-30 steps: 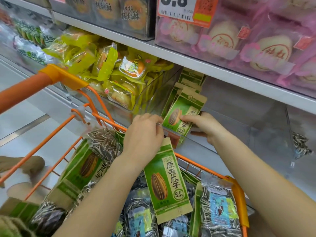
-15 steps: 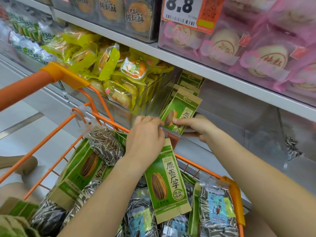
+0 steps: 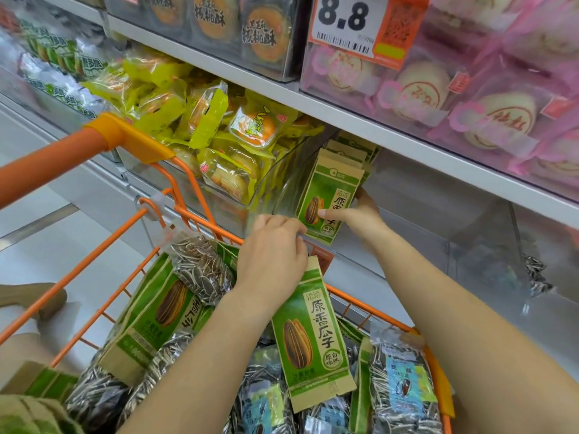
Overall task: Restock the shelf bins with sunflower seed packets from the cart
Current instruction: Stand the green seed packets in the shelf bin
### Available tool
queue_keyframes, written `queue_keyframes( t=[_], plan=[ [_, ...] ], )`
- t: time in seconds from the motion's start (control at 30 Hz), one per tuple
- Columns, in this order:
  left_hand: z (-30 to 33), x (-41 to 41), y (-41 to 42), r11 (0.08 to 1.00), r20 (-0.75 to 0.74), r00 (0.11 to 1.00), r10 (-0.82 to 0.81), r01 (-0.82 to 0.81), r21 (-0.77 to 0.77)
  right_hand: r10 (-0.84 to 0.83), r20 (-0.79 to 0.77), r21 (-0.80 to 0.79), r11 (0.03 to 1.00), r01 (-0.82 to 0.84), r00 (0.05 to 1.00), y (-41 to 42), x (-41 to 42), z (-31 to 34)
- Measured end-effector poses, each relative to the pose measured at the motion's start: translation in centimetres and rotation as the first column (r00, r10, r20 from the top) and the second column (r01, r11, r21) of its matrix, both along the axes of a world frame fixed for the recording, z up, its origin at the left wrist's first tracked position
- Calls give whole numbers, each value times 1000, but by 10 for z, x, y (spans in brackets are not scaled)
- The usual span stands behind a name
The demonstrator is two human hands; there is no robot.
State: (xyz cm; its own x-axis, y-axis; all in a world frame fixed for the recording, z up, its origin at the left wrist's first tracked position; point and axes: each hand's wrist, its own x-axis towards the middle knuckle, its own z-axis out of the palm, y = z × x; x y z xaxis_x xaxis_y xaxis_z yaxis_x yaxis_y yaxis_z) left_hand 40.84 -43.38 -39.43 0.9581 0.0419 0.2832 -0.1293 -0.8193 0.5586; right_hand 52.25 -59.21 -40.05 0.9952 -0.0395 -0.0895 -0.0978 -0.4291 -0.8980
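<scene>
While the left hand (image 3: 272, 245) hangs on at the cart's edge, the right hand (image 3: 354, 214) has pushed its packet (image 3: 329, 198) further up and back into the clear bin (image 3: 282, 189) than half a second ago. That packet stands nearly upright now, thumb across its front, fingers curled behind, pressed against the row of packets (image 3: 347, 151) already in the bin. The left hand has barely shifted: its fingers are curled over the top of a second packet (image 3: 313, 336), which dangles down over the cart (image 3: 125, 245) with its printed face showing. The view has tilted up a touch too, so the 8.8 price tag (image 3: 347, 23) now reads in full.

Below, the cart is piled with more green packets (image 3: 156, 311) and clear bags of seeds (image 3: 200, 267), some with blue labels (image 3: 401, 389). Its orange handle (image 3: 62, 158) cuts across the left side. Yellow-wrapped cakes (image 3: 203, 120) fill the bin just left of the seed bin, and pink-wrapped buns (image 3: 454, 98) sit on the shelf above. The shelf edge (image 3: 407, 142) overhangs the bin's opening, close over the packet tops, and the cart's front rail (image 3: 219, 227) lies between the left hand and the bin.
</scene>
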Motion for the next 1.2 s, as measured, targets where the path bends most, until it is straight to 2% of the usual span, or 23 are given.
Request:
queue_keyframes(
  t=[0.13, 0.3, 0.4, 0.53, 0.6, 0.7, 0.8, 0.97, 1.2],
  plan=[
    [1, 0, 0, 1000, 12, 1000, -2, 2, -7, 55, 95, -21, 998, -53, 994, 1, -2, -4],
    [0, 1, 0, 1000, 4, 1000, 5, -5, 6, 85, 173, -153, 987, -58, 981, -2, -3, -13],
    [-1, 1, -1, 1000, 2, 1000, 3, -3, 7, 60, 160, -249, 968, -18, 985, 0, -4, -16],
    [-1, 1, -1, 1000, 3, 1000, 8, -8, 11, -8, 186, -472, 876, 97, 983, 3, -7, -11],
    [-1, 1, -1, 1000, 4, 1000, 12, -12, 6, -50, 194, -506, 851, 143, 980, 5, -7, -9],
    [-1, 0, -1, 1000, 5, 1000, 12, -12, 4, -67, 126, -517, 847, 124, 990, 5, -7, -12],
    [0, -1, -2, 1000, 9, 1000, 13, -13, 4, 5, -1, -404, 915, -5, 1000, 2, -6, -18],
    [-1, 1, -2, 1000, 12, 1000, 17, -17, 13, 140, 44, -363, 925, -115, 989, 10, -1, -20],
    [-1, 1, -2, 1000, 7, 1000, 17, -17, 22, 144, -8, -375, 917, -136, 990, 1, -3, -24]
  ],
)
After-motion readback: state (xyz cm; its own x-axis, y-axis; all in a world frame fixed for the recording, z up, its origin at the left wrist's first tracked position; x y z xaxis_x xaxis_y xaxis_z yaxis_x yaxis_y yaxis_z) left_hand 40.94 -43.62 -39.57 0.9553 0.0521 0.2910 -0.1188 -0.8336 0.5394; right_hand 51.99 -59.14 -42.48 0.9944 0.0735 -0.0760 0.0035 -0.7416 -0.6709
